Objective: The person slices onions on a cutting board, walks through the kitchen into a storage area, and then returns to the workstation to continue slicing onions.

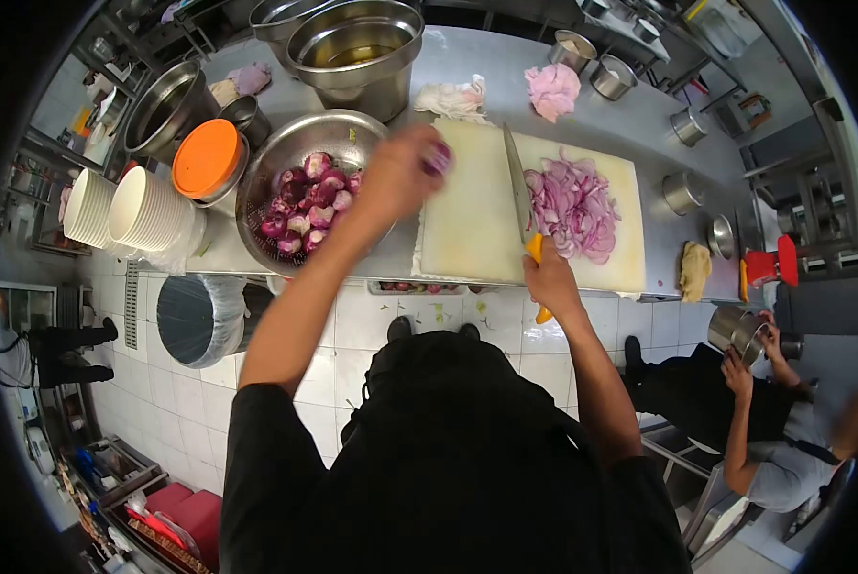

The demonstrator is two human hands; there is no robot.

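No text, label, brand, number or sign can be read anywhere in this view, and the small coloured items on the shelves at the far left and upper right of the frame are perhaps printed but too blurred to tell.

Bright, even light (fisheye-warped edges)

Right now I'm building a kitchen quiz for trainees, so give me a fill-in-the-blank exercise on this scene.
1. The right hand grips a ____ by its yellow handle.
2. The left hand holds a peeled ____.
3. The onion slices lie on the white cutting ____.
4. The lid beside the colander is ____.

Missing: knife; onion; board; orange
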